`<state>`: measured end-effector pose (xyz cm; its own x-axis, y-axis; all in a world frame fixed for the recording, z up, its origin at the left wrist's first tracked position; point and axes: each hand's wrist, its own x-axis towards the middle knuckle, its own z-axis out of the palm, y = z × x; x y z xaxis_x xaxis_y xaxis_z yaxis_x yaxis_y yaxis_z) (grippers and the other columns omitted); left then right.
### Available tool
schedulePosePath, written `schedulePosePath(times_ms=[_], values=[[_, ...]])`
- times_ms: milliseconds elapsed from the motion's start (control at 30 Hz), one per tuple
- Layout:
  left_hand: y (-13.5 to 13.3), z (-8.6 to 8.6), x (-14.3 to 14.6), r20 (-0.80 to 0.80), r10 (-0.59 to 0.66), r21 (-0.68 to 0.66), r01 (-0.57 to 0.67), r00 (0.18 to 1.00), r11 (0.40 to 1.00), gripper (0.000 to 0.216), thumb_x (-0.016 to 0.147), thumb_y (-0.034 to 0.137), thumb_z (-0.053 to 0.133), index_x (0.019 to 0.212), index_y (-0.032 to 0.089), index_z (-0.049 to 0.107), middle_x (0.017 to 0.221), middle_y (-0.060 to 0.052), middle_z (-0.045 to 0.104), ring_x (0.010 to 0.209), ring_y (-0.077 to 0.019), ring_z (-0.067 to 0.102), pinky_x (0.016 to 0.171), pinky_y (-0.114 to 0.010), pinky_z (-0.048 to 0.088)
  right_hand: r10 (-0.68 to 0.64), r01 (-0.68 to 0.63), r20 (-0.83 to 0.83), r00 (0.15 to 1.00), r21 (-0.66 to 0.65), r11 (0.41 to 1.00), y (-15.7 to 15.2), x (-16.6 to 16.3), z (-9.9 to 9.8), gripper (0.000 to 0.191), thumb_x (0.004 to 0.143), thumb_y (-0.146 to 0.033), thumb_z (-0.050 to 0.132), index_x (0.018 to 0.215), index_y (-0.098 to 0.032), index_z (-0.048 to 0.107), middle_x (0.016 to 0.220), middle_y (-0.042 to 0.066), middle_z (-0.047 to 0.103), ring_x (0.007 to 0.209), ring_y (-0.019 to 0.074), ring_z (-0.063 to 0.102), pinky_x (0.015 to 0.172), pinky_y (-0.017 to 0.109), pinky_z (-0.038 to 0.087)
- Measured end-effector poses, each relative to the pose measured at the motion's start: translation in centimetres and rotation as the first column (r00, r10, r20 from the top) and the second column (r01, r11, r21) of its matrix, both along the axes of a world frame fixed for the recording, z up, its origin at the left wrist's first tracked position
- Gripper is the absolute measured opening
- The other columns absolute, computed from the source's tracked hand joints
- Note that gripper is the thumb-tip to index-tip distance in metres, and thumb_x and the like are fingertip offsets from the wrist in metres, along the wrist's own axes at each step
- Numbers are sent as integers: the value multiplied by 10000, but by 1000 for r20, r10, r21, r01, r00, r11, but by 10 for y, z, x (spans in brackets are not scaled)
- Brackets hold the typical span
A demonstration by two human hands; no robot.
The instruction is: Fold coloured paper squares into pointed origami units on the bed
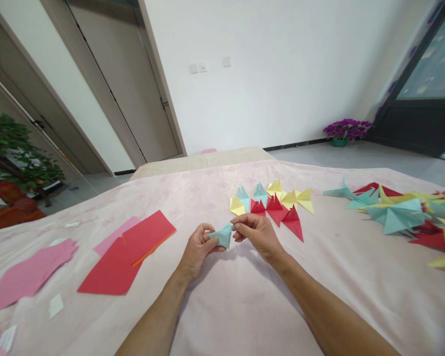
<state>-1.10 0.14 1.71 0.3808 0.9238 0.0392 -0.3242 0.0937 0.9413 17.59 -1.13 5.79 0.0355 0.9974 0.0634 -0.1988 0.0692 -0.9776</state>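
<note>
A small folded teal paper piece (223, 236) is held between both hands just above the pink tablecloth (244, 296). My left hand (198, 247) pinches its left side with curled fingers. My right hand (255, 231) pinches its upper right corner, fingers closed. Just beyond the hands lies a row of several small folded pieces (274, 203) in yellow, teal and red.
Red paper sheets (133, 247) and pink sheets (29, 274) lie flat at the left with white scraps (55, 305). A pile of finished folded shapes (404, 215) sits at the right. A beige bench (200, 160), doors, a green plant (15, 148) and purple flowers (346, 129) stand beyond.
</note>
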Motion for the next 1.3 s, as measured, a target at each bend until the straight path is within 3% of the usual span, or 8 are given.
schedulePosePath(times_ms=[100,233,500,767,933,1300], values=[[0,0,0,-10,44,25,-43,999,999,341,783,293,768,937,185,484,768,21,684,708,-119,670,731,-285,593,-17,17,11,1000,8,1000,2,5,0,284,619,-350,797,814,-155,728,689,26,726,538,124,645,530,246,550],[0,1,2,-10,128,54,-128,992,990,336,755,291,786,898,179,503,760,9,704,734,-141,689,773,-315,585,-42,36,99,994,65,997,4,6,-7,272,647,-373,797,799,-159,727,645,18,699,544,132,635,532,257,549],[1,-4,4,-41,196,75,-192,980,978,337,701,286,829,812,175,531,820,-29,755,785,-163,719,792,-284,552,-139,50,281,950,304,952,-2,-1,-13,94,728,-263,714,772,-188,751,672,10,661,536,117,590,478,226,504],[-1,0,6,2,250,118,-249,968,961,332,690,293,833,764,178,531,952,-87,770,890,-214,722,861,-347,533,-158,77,295,942,270,960,-4,-4,-16,184,756,-354,738,792,-174,749,673,26,665,539,136,610,467,242,531],[-3,2,6,-16,319,159,-313,948,936,291,708,288,818,751,177,552,972,-101,769,936,-229,717,897,-370,523,-187,68,355,916,322,944,-6,-4,-19,148,771,-342,746,807,-198,753,733,40,676,600,152,609,499,259,530],[-6,4,8,-32,345,195,-333,938,923,279,708,292,818,738,184,563,973,-96,771,971,-244,710,943,-412,505,-264,67,461,847,401,914,-7,-5,-15,103,818,-309,698,785,-216,728,730,27,657,613,151,592,528,268,476]])
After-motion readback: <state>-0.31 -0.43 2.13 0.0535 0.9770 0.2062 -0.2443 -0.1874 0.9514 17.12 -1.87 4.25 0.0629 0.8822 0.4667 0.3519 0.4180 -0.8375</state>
